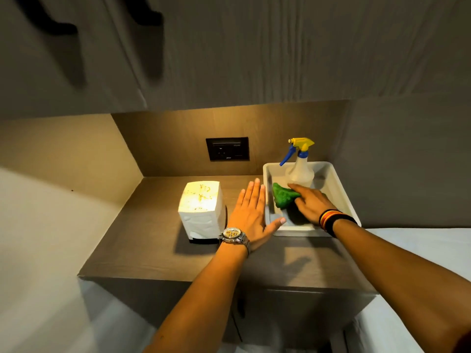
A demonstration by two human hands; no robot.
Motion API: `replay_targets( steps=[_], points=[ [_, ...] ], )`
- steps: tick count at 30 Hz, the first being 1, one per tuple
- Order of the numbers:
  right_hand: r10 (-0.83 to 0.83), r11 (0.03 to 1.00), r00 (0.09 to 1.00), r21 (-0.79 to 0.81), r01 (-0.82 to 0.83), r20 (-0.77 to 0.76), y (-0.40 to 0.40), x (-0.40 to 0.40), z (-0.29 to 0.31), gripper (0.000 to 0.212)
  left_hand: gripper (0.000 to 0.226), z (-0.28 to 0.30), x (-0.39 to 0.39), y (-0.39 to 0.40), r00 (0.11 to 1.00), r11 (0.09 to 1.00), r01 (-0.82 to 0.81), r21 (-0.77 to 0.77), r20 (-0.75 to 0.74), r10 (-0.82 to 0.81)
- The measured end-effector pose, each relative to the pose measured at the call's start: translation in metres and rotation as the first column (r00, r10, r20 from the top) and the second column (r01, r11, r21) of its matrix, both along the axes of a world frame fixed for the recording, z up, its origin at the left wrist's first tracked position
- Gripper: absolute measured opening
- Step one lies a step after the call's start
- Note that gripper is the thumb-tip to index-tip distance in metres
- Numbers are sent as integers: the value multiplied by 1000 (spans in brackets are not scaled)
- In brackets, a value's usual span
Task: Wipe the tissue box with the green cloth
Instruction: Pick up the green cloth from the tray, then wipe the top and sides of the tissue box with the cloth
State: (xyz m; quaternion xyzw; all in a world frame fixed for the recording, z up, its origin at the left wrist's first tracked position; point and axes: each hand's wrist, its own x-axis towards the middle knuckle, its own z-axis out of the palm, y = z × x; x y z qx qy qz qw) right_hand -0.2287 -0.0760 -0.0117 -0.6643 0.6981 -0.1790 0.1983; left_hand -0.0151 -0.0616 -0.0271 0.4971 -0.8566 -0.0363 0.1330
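A white tissue box [201, 210] stands upright on the brown side table [158, 250], brightly lit from above. To its right my left hand [251, 211], with a wristwatch, hovers flat with fingers spread, its thumb by the rim of a white tray [339, 189]. Inside the tray lies the crumpled green cloth [281, 197]. My right hand [309, 203], with striped bands at the wrist, rests on the cloth with fingers curled over it, hiding part of it.
A clear spray bottle [299, 169] with a blue and yellow trigger stands in the tray's far end. A black wall socket [227, 149] sits on the back panel. White bedding [420, 250] borders the table on the right, and a pale wall on the left.
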Motion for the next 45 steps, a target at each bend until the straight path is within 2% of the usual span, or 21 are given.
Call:
replay_targets(
  steps=[5,9,12,15,17,19,21,24,34,38,41,45],
  points=[
    [-59,989,991,-127,74,117,16,53,48,51,95,33,66,24,992,980,-117,-160,-60,108],
    [-100,964,975,-223,143,197,26,117,88,52,93,38,120,41,966,947,-254,-194,-105,238],
    [-143,958,949,-203,204,280,28,169,100,55,95,22,151,53,930,932,-349,-103,-158,331],
    [-154,946,940,-230,230,305,30,211,94,57,97,1,168,56,884,907,-418,59,-204,421],
    [-65,951,971,-281,130,230,32,229,81,58,93,-10,174,53,864,894,-407,186,-238,443],
    [38,964,993,-266,-6,113,35,239,65,57,89,-18,177,49,871,894,-350,281,-252,421],
    [108,973,993,-209,-96,45,39,243,49,57,91,-21,175,47,858,883,-325,338,-287,425],
    [137,974,990,-187,-129,31,45,237,38,56,94,-20,162,54,804,854,-354,382,-342,487],
    [137,990,988,-57,-133,74,17,190,60,48,94,-26,78,100,758,872,-352,340,-443,479],
    [183,982,980,-57,-179,81,14,185,55,49,93,-36,79,80,686,842,-412,349,-489,539],
    [248,968,967,-50,-245,54,11,177,51,50,106,-36,93,53,656,846,-407,345,-534,533],
    [245,965,968,-105,-239,48,7,170,54,44,129,-36,103,29,651,869,-377,320,-576,494]
  ],
)
